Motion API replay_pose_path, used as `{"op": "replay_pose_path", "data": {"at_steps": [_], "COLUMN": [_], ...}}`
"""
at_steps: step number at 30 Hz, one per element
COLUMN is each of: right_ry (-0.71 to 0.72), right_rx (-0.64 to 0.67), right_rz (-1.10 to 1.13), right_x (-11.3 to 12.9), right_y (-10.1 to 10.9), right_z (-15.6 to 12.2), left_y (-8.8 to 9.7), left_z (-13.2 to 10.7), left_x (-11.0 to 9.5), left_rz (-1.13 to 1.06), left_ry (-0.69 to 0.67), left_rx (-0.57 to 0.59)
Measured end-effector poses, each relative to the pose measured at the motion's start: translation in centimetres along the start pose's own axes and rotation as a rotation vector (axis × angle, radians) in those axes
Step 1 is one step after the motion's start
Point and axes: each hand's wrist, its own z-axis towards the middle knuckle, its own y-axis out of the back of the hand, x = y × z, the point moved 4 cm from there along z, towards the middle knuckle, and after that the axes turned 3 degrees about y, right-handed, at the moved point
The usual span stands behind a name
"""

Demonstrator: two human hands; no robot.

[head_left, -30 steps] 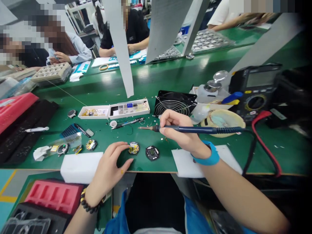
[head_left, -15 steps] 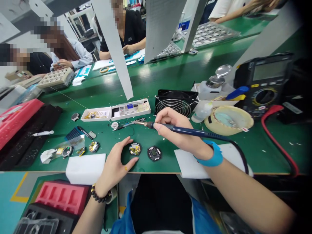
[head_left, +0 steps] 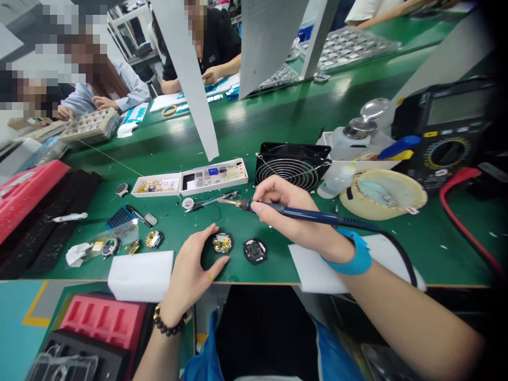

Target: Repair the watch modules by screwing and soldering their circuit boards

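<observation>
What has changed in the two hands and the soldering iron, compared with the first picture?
The left hand has opened wider beside the yellow round board; whether it touches is unclear. The right hand has moved the tip of the soldering iron forward, away from the person, toward the thin tools. The right hand still holds the iron; the board and black round part stay side by side.

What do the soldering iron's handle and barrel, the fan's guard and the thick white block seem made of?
Handle: probably plastic, from its smooth, faint gloss.
Barrel: likely metal, with a coppery sheen.
Fan guard: likely metal wire, thin shiny rings.
White block: perhaps foam, matte with rounded edges.
</observation>
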Motion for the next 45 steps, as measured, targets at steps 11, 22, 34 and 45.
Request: {"op": "replay_pose_path", "data": {"at_steps": [11, 22, 34, 45], "right_ry": [0.017, 0.327, 0.492, 0.455], "right_rx": [0.095, 0.221, 0.218, 0.186], "right_rz": [0.113, -0.302, -0.496, -0.421], "right_x": [-0.3, 0.4, -0.5, -0.9], "right_y": [-0.5, -2.9, -4.7, -5.4], "right_z": [-0.3, -0.7, -1.8, -2.0], "left_y": [0.1, -0.7, -2.0, -2.5], "left_z": [-0.1, -0.1, 0.5, -0.2], "left_x": [0.2, -0.9, -2.8, -3.6], "left_rz": [0.017, -0.354, -0.393, -0.118], "left_ry": [0.018, 0.108, 0.025, -0.145], "left_rx": [-0.087, -0.273, -0.539, -0.661]}}
